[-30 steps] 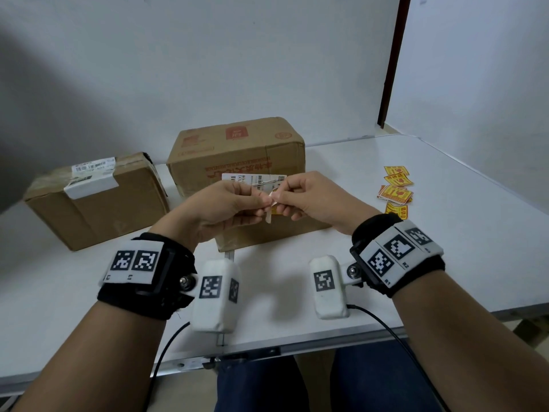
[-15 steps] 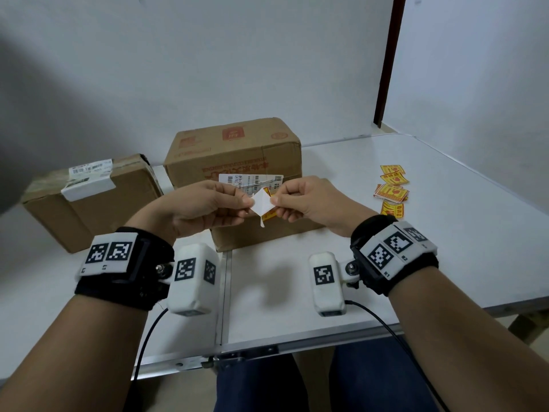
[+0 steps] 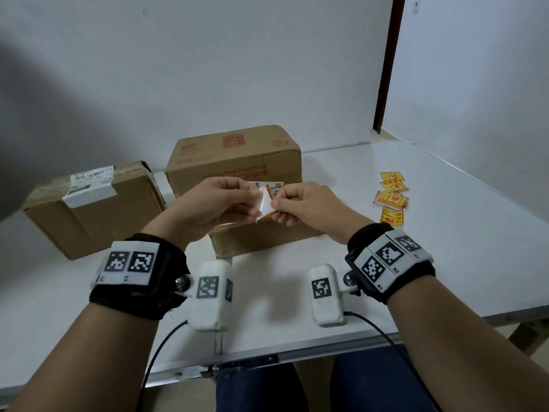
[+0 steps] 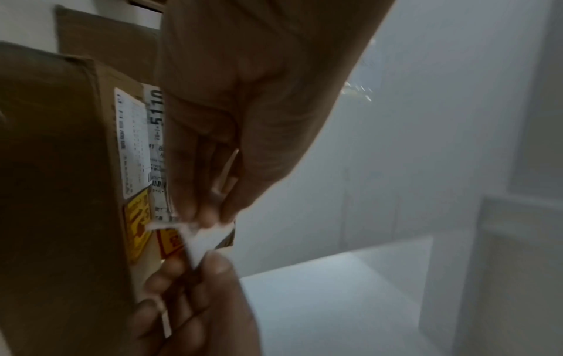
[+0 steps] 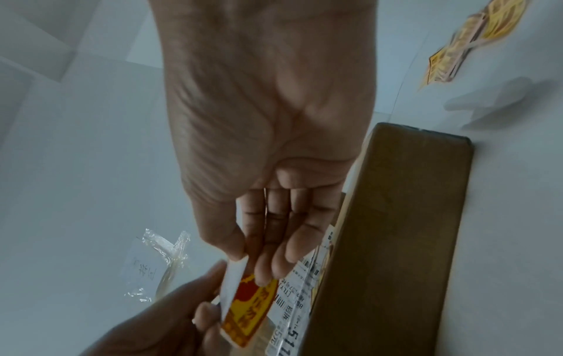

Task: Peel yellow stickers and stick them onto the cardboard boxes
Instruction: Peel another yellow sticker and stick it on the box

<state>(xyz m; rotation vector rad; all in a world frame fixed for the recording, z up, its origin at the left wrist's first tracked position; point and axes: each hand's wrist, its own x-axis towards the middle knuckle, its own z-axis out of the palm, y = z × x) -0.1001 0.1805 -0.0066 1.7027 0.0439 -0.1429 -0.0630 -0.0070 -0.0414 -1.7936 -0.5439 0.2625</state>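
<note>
My left hand and right hand meet in the air in front of the middle cardboard box. Between them is one yellow sticker with a red print. My right thumb and fingers pinch the sticker's edge. My left fingers pinch its white backing, which is partly peeled away from the yellow face. Another yellow sticker is stuck on the box front, just below a white shipping label. A second cardboard box stands to the left.
A loose pile of yellow stickers lies on the white table to the right of the boxes. The table's near edge runs just below my wrists, and a white wall stands behind the boxes.
The white backing has come further off the yellow sticker and now shows as a wide flap between my hands. Both hands stay together in front of the middle box.
</note>
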